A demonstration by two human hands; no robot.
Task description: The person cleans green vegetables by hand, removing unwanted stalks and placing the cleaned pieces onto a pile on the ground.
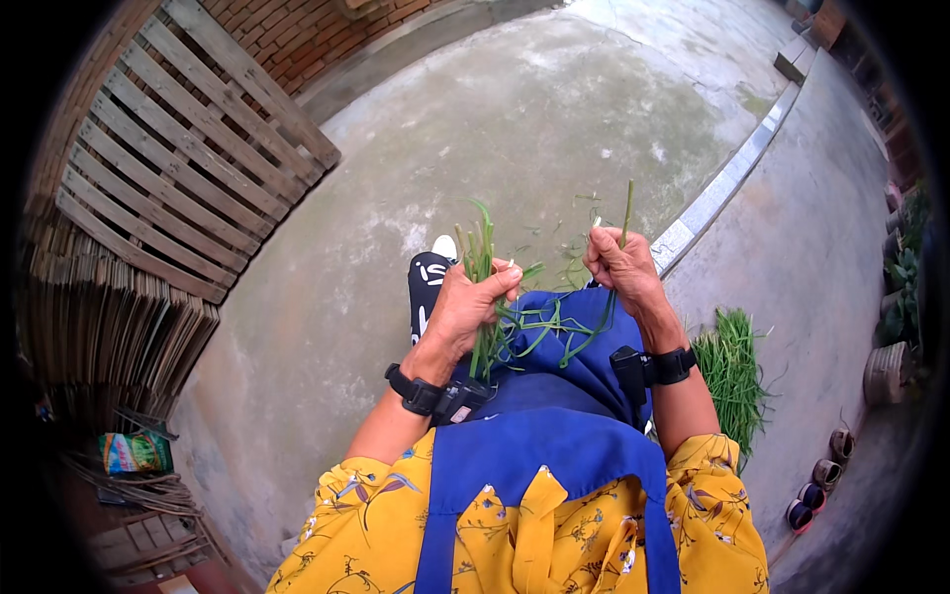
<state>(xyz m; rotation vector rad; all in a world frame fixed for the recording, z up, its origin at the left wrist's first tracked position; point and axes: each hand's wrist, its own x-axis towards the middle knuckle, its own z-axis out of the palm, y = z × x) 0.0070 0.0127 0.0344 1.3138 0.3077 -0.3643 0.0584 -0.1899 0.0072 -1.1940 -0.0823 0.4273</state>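
Observation:
My left hand is closed around a bunch of green leafy stalks, perhaps chives, with cut ends up and leaves hanging below. In my right hand a single stalk is pinched, its thin leaf trailing down over my lap. Loose leaves lie across the blue apron between my hands. Both wrists wear black straps with small boxes. Scraps of green are scattered on the concrete beyond my knees.
A large pile of green stalks lies on the ground to my right. Shoes and potted plants line the far right. A slatted wooden pallet and stacked flat boards stand at left. A stone strip crosses the concrete floor.

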